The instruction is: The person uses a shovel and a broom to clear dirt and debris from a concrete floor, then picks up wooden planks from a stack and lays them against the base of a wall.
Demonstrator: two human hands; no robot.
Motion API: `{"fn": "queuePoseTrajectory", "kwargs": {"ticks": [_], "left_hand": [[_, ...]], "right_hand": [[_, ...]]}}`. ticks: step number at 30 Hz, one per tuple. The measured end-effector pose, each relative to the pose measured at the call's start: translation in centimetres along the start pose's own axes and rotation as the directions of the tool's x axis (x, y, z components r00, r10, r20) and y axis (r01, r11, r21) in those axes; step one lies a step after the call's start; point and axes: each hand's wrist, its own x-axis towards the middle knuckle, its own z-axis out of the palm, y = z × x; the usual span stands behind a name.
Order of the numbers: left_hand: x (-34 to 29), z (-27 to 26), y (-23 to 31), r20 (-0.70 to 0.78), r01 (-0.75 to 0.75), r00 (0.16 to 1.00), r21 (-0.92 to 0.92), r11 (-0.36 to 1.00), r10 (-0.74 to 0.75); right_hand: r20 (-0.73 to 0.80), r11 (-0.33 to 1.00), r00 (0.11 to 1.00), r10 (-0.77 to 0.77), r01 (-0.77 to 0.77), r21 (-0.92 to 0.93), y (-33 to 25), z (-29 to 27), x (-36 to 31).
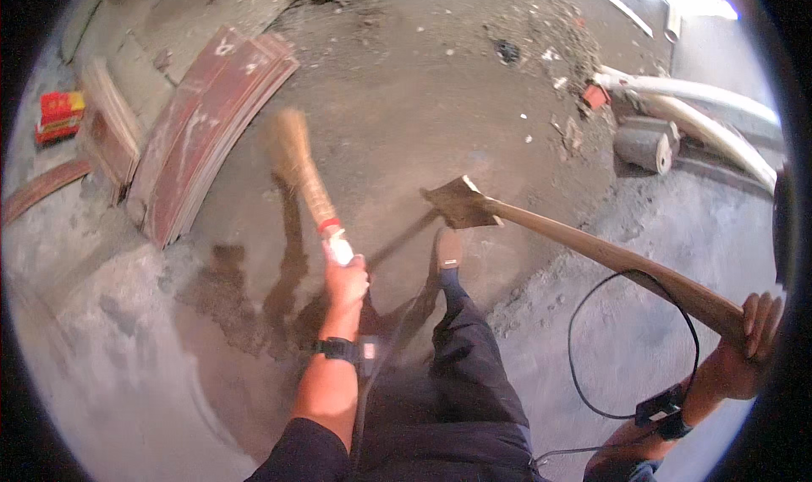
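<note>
My left hand (346,281) is closed round the white lower end of a straw hand broom (311,178). The broom has a red band above my grip, and its bristle end points away from me, blurred. At the right, my right hand (751,347) grips the wooden handle of a shovel (592,247). The handle slants up and left to a dirty metal blade (463,203), which is just beyond my shoe (450,249). Whether the blade touches the floor I cannot tell. A black cable (572,347) loops from the device on my right wrist.
Stacked reddish-brown boards (207,127) lie at the left, beside more boards (110,127) and a red-yellow packet (61,115). At the right are white pipes (694,89), a grey cylinder (644,145) and a small red-orange piece (595,97). Loose dirt (406,68) and debris cover the far floor.
</note>
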Motion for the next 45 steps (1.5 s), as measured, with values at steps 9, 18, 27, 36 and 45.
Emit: {"fn": "queuePoseTrajectory", "kwargs": {"ticks": [9, 18, 27, 36, 45], "left_hand": [[-4.2, 12.0, 5.7, 0.707, 0.214, 0.707, -0.182, 0.96, -0.023], [-8.5, 6.7, 9.0, 0.535, -0.036, 0.841, -0.097, 0.995, 0.083], [-10.9, 5.0, 6.3, 0.435, -0.082, 0.898, 0.002, 0.997, 0.073], [-15.1, 10.6, 8.5, 0.429, -0.157, 0.902, 0.222, 0.962, 0.048], [-17.5, 18.1, 11.4, 0.492, -0.244, 0.868, 0.315, 0.917, 0.062]], "right_hand": [[-0.227, 0.996, 0.97, -0.081, 0.088, 0.017, 1.9, 3.0, -0.4], [-0.131, 0.997, 0.988, -0.077, 0.076, -0.017, 1.5, 0.9, -2.0], [-0.476, 0.981, 0.861, -0.179, 0.191, -0.025, -3.2, -10.8, -7.2], [-0.755, 0.973, 0.627, -0.191, 0.222, -0.062, -4.5, -22.8, -11.5], [-0.832, 0.986, 0.537, -0.135, 0.156, -0.06, 0.0, -30.8, -11.3]]}}
